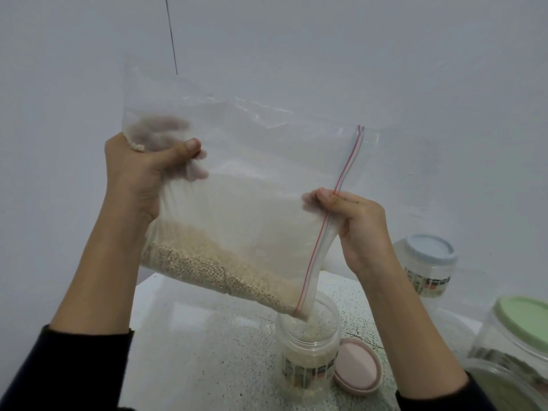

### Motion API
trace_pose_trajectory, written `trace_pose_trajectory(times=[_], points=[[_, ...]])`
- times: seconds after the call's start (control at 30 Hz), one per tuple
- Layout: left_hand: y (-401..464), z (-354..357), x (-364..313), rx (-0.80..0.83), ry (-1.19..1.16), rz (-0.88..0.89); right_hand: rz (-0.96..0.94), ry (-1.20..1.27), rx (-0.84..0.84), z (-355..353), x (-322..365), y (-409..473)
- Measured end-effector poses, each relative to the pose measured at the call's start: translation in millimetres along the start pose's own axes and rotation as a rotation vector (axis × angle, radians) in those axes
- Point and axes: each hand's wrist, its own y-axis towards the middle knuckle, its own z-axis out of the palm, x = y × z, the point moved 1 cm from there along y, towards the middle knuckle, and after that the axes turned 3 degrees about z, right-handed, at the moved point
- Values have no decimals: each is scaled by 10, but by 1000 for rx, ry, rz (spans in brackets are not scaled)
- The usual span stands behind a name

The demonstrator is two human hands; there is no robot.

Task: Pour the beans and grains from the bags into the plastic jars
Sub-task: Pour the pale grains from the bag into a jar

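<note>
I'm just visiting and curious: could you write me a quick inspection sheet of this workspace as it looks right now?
Surface: speckled white countertop.
Job's things: clear zip bag tilted, pale grains running from its corner into the open jar; pink lid lies beside the jar.
Clutter: blue-lidded jar and green-lidded jar, both closed.
Grippers: left hand grips the bag's bottom; right hand pinches the zip edge.
Cables: thin dark line on the wall.
Surroundings: plain pale wall.
</note>
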Motion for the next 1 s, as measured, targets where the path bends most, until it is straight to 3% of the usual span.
trace_pose_trajectory(times=[1.0], points=[[0, 21, -43, -1, 17, 10, 22, 24, 5, 11, -43, 1]])
